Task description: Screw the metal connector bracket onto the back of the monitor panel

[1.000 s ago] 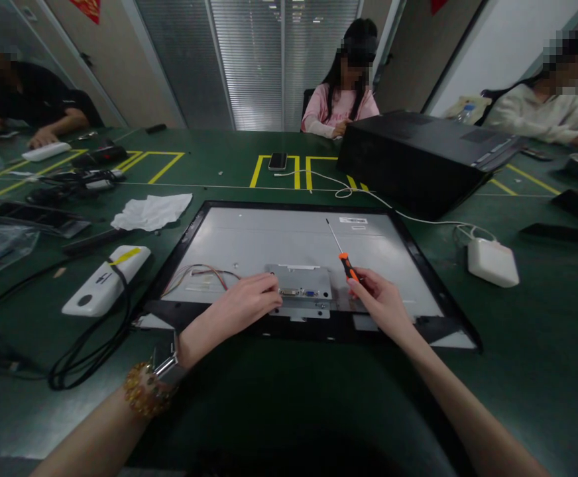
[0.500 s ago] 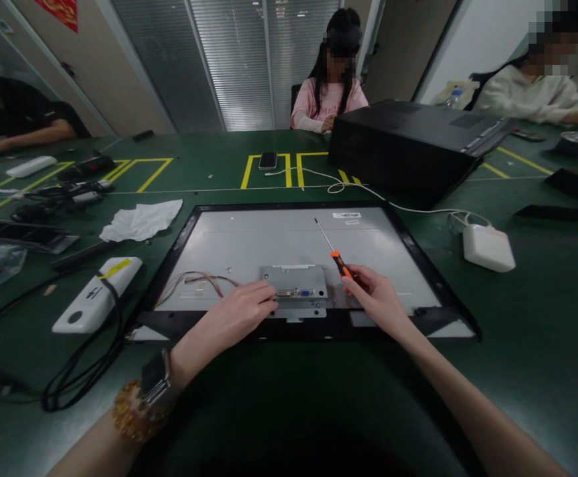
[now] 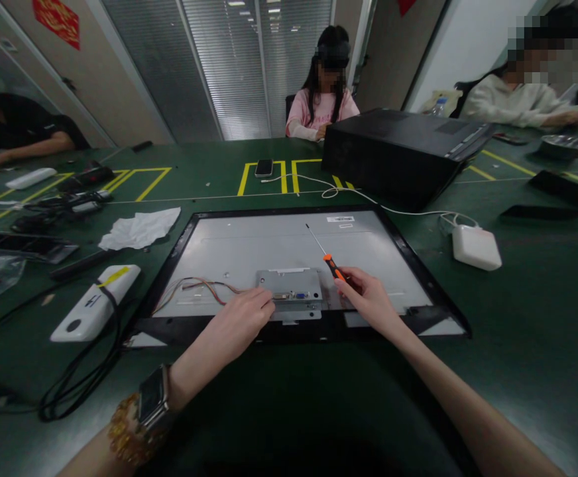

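Observation:
My right hand point(image 3: 366, 295) is closed around the handle of a screwdriver point(image 3: 335, 267) with an orange and black grip. Its thin shaft slants up and away to the left, with the tip in the air over the grey back of a display panel point(image 3: 264, 242). Near the panel's front edge is a metal box point(image 3: 291, 281) with video ports. My left hand point(image 3: 249, 310) lies at the left end of this box, fingers curled together; anything between them is hidden. Thin coloured wires point(image 3: 204, 283) run out from near that hand.
Left of the panel are a white device point(image 3: 95, 305) with a black cable, and crumpled tissue point(image 3: 140, 228). A large black case point(image 3: 398, 152) stands beyond it. A white power adapter point(image 3: 476, 247) lies to the right, its cord leading toward a phone point(image 3: 264, 167). Several people sit around the table.
The camera view has shifted slightly, so the whole scene sits a little lower and further left. Both hands keep nearly the same pose, with the screwdriver still held over the panel.

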Available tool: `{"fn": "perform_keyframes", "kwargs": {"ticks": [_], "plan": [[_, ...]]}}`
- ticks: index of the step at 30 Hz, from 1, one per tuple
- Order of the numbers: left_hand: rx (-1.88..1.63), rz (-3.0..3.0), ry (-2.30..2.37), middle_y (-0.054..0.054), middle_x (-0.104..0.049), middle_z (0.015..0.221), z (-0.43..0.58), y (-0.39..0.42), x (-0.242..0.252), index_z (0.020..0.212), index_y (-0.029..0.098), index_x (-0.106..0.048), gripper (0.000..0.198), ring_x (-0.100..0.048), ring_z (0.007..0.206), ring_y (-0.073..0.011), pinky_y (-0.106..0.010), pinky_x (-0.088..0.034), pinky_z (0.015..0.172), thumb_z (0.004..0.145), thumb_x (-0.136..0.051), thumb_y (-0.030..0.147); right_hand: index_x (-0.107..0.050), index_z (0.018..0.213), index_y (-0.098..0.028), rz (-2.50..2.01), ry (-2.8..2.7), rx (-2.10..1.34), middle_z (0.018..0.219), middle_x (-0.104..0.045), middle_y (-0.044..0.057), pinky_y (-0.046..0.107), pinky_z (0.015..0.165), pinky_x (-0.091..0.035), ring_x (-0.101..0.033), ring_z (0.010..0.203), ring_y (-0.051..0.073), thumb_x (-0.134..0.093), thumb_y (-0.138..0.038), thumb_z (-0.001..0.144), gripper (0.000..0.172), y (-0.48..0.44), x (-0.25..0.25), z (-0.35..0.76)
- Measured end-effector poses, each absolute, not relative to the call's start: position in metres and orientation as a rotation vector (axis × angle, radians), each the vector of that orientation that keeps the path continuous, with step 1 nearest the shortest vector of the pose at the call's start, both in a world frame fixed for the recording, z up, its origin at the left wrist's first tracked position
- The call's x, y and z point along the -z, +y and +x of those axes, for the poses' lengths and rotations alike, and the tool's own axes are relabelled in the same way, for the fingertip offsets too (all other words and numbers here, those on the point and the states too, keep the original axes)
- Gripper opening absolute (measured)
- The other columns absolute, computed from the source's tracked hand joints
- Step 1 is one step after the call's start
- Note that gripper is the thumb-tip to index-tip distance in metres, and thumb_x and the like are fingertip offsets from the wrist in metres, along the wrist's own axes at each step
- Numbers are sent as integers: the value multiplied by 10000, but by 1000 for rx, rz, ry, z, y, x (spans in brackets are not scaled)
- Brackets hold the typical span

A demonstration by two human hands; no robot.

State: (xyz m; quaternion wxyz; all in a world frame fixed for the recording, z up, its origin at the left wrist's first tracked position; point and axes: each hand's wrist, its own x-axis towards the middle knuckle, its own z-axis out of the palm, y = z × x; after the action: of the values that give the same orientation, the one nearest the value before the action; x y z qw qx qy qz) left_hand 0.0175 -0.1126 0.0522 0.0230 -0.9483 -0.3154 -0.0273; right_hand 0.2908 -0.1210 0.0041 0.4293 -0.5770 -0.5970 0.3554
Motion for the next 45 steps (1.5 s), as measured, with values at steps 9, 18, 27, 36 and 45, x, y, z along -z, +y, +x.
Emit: {"fn": "perform_keyframes", "kwargs": {"ticks": [9, 18, 27, 36, 45], "plan": [[77, -2951, -1053, -69, -630, 858, 20, -111, -60, 790, 129, -623, 273, -621, 734, -173, -286, -508, 647, 857, -415, -35, -682, 1024, -158, -1404, -1506, -855, 791, -711, 53, 348, 602, -530, -640, 655, 197, -577, -406, 862, 314, -118, -1, 291], [255, -3093, -833, -54, -624, 867, 38, -101, -69, 885, 146, -681, 205, -603, 760, -169, -271, -485, 652, 920, -495, 67, -684, 1028, -155, -1401, -1527, -842, 875, -719, 80, 348, 628, -535, -646, 694, 201, -571, -386, 865, 305, -118, -2, 291], [182, -3098, -488, -35, -566, 881, 80, -81, -55, 953, 175, -686, 156, -560, 769, -163, -267, -468, 669, 893, -582, 75, -691, 987, -171, -1393, -1540, -771, 845, -724, 71, 332, 610, -516, -638, 667, 203, -579, -390, 851, 281, -116, 0, 290], [213, -3107, -503, -39, -602, 869, 77, -81, -53, 879, 146, -659, 56, -578, 766, -173, -288, -487, 672, 883, -606, 130, -683, 973, -184, -1395, -1549, -752, 885, -716, 77, 349, 679, -513, -651, 748, 217, -567, -369, 864, 244, -117, 0, 289], [429, -3062, -504, -38, -577, 817, 57, -82, -42, 792, 151, -671, 152, -536, 759, -164, -287, -476, 686, 898, -561, 160, -681, 996, -161, -1399, -1581, -767, 872, -705, 85, 351, 648, -507, -638, 712, 210, -548, -382, 879, 283, -117, 0, 291]]}}
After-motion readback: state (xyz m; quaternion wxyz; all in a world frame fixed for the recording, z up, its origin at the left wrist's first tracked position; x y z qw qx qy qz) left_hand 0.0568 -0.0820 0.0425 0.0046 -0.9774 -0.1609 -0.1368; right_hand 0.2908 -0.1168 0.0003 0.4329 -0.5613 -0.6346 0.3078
